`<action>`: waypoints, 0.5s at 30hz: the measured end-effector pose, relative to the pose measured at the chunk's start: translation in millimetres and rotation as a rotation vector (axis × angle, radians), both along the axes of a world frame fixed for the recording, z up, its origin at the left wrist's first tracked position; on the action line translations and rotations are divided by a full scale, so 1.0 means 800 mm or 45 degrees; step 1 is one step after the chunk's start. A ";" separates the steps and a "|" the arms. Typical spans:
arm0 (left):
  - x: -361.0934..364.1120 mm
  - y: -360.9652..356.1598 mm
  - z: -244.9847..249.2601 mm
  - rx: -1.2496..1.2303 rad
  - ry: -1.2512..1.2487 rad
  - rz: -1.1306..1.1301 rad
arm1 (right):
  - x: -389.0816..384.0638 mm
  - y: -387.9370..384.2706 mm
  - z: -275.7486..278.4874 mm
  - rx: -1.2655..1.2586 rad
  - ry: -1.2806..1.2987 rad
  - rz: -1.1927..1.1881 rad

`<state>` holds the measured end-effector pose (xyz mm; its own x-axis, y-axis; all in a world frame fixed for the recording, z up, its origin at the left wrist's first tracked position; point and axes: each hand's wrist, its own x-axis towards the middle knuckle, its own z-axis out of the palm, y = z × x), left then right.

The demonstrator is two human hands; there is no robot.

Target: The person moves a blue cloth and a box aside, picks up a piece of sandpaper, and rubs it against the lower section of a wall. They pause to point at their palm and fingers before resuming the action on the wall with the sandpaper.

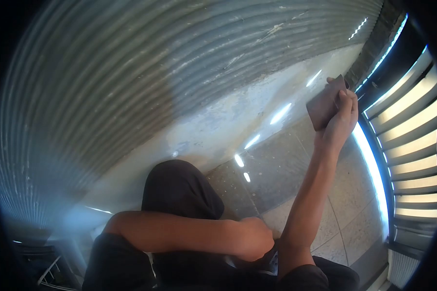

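Observation:
My right hand [344, 104] reaches out to the upper right. Its thumb and fingers grip a flat, brownish-grey rectangular piece [323, 105] by the right edge; its exact kind does not show. Bent across my lap, my left arm ends in my left hand [254, 238], which is curled closed beside my right elbow. The left fingers face away, so anything inside them is hidden. Just beyond the left forearm rises my dark-clothed knee [179, 186].
A corrugated metal wall [131, 87] curves over the left and top, with a pale plastered strip [213, 123] below it. Tiled floor [347, 213] lies beneath my right arm. At the right stands a slatted shutter [412, 136] with bright light through it. Dark metal framework [53, 271] sits at lower left.

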<state>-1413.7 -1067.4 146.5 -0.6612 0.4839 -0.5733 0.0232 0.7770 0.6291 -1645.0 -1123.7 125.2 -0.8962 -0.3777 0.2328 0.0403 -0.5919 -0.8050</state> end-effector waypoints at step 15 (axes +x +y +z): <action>-0.006 0.002 -0.023 -0.228 0.049 0.003 | 0.065 -0.020 0.026 0.369 0.732 -0.231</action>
<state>-1418.1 -1065.5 127.7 -0.6852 0.3748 -0.6245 0.0428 0.8767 0.4792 -1593.1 -1139.6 145.8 -0.7148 -0.3519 0.6044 -0.5225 -0.3057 -0.7960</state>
